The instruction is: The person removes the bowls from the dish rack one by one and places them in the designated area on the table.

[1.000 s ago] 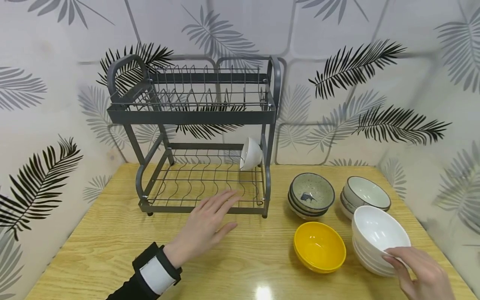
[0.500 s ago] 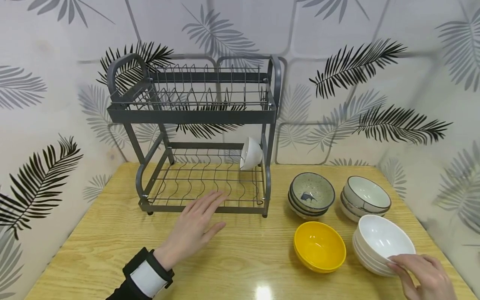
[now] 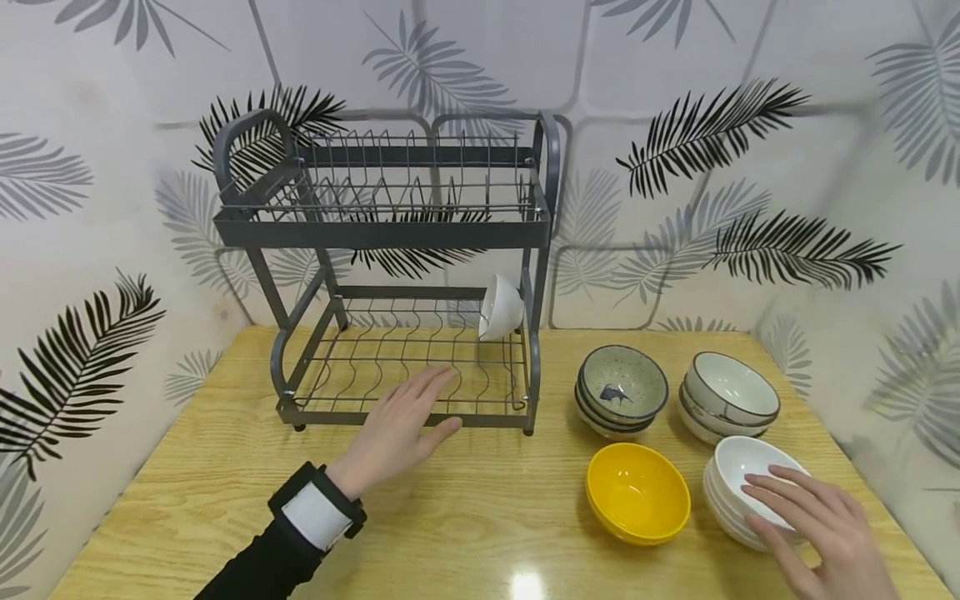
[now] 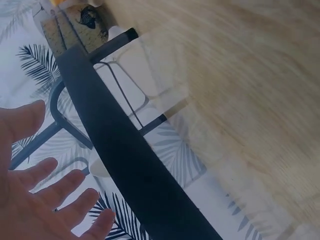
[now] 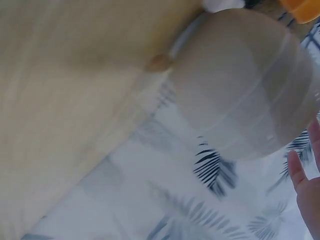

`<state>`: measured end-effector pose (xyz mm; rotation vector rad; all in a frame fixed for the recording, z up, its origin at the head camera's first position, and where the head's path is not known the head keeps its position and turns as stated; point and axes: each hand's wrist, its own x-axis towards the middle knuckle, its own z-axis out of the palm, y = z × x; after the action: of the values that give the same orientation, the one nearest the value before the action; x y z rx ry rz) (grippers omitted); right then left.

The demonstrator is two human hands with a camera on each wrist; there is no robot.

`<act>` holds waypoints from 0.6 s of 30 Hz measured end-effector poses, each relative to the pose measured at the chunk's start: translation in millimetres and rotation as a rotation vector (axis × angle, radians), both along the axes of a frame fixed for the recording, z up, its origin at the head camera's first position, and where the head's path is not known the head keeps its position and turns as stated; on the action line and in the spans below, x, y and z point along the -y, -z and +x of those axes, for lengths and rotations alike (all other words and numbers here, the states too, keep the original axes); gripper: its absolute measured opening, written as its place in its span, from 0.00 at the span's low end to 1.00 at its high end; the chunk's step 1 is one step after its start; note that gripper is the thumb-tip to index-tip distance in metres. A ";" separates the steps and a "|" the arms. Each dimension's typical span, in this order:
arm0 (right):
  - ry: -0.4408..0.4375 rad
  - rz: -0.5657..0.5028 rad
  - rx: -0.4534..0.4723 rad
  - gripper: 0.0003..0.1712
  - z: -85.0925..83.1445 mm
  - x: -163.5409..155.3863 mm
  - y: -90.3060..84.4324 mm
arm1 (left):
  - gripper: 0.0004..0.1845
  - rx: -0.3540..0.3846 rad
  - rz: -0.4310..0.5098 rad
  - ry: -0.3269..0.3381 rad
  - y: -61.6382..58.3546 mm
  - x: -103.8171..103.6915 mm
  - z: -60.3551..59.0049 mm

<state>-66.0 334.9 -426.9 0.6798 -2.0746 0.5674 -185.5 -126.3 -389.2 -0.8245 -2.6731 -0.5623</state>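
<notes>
Over the stack of white bowls [image 3: 738, 508] at the right, my right hand [image 3: 832, 533] hovers with its fingers spread and nothing in its grasp. In the right wrist view the white bowls [image 5: 245, 85] sit nested, with fingertips just beside them. My left hand [image 3: 397, 433] is held with straight fingers in front of the lower tier of the dark dish rack [image 3: 405, 419]. It holds nothing. One white bowl [image 3: 502, 309] stands on its side at the right end of that tier. In the left wrist view the fingers spread beside the rack's front bar [image 4: 120, 135].
Yellow bowls [image 3: 637, 496] stand left of the white stack. Behind them are speckled grey bowls [image 3: 625, 387] and dark-rimmed pale bowls [image 3: 733, 390], each stacked. All rest on the wooden table [image 3: 480, 508]. A leaf-patterned wall [image 3: 675, 275] rises behind the rack.
The right hand first lowered the tilted top white bowl onto its stack, then released its rim and spread its fingers. The left hand shifted slightly left, then a little forward.
</notes>
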 end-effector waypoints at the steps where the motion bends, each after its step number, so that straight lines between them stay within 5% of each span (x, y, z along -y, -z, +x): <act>1: -0.030 0.016 -0.017 0.30 -2.5 5.4 -3.8 | 0.35 0.025 0.010 0.000 -1.9 -2.0 -4.0; 7: -0.195 0.078 -0.050 0.26 -16.0 43.0 -19.6 | 0.35 0.219 0.142 0.002 -11.1 -14.9 -28.8; 18: -0.313 0.055 0.024 0.24 -26.5 87.2 -24.1 | 0.37 0.601 0.487 0.003 -23.3 -38.9 -65.5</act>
<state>-92.5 247.8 -402.8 1.0449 -2.0246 0.6967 -250.9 -87.4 -365.9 -0.5761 -2.8113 -1.5964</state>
